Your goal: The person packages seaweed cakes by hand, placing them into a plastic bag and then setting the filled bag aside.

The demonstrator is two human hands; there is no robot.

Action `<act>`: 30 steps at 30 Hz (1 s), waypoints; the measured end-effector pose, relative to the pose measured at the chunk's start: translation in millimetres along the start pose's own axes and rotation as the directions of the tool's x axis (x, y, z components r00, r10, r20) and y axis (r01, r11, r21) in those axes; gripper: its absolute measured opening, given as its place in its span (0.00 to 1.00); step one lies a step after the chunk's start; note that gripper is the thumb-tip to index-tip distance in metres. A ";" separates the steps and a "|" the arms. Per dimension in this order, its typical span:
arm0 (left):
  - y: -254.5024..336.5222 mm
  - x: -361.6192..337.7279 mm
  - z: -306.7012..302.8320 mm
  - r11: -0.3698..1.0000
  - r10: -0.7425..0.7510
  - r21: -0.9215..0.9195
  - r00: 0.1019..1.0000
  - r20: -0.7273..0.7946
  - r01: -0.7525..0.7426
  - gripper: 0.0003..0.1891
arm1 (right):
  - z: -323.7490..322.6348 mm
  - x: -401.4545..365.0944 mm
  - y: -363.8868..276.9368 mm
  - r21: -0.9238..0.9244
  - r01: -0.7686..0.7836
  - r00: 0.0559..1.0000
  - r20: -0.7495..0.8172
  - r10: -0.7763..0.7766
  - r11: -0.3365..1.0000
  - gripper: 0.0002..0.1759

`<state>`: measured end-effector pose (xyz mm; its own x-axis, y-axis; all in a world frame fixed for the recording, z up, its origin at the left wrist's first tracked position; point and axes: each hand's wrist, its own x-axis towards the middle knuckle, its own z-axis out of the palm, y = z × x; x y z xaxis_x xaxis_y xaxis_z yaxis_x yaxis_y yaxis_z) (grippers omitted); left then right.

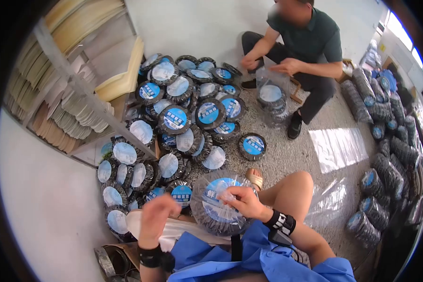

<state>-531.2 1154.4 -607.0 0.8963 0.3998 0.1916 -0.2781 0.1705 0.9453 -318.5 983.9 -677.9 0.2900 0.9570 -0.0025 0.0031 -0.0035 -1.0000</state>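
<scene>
Before my lap stands a round black pack (199,214) with a blue label on top, inside a clear plastic bag (226,220). My right hand (245,202) is closed in a pinch on the gathered plastic above the label. To the left of the pack, my left hand (159,214) is raised with curled fingers, apart from the bag. Motion smears its fingertips, so I cannot make out whether it holds anything. Close by, a large heap of similar black packs with blue labels (175,119) lies on the floor.
Opposite me a person (308,51) crouches, hands above a bagged stack of packs (271,96). Metal shelving (56,47) with stacked sheets stands left. Clear plastic sheets (338,148) lie on the floor. Wrapped rolls of packs (394,171) are piled right. One pack (252,146) lies alone.
</scene>
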 end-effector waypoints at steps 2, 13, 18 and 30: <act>-33.6 32.6 5.1 0.932 -0.246 0.219 0.948 -0.201 0.288 0.14 | 2.3 -0.4 2.3 -0.063 0.017 1.000 -0.007 -0.017 0.998 0.12; -86.8 84.1 21.0 0.945 -0.277 0.154 0.957 -0.089 0.288 0.03 | 5.3 17.2 -10.7 -0.052 0.025 0.998 0.052 -0.022 0.998 0.05; -48.7 48.8 48.9 0.882 0.015 0.465 0.980 -0.200 0.081 0.02 | -16.4 41.9 8.9 0.531 -0.191 0.981 0.085 0.172 0.826 0.06; -76.7 61.8 24.5 0.856 -0.171 0.502 0.984 0.047 0.125 0.34 | -3.0 38.4 -18.7 -0.758 0.449 0.713 -0.017 -0.701 0.474 0.10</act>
<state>-446.0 1143.9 -661.2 0.9459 0.3221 0.0390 0.0474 -0.2560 0.9655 -304.5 1019.8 -659.3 0.2207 0.6799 0.6993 0.8565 0.2079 -0.4725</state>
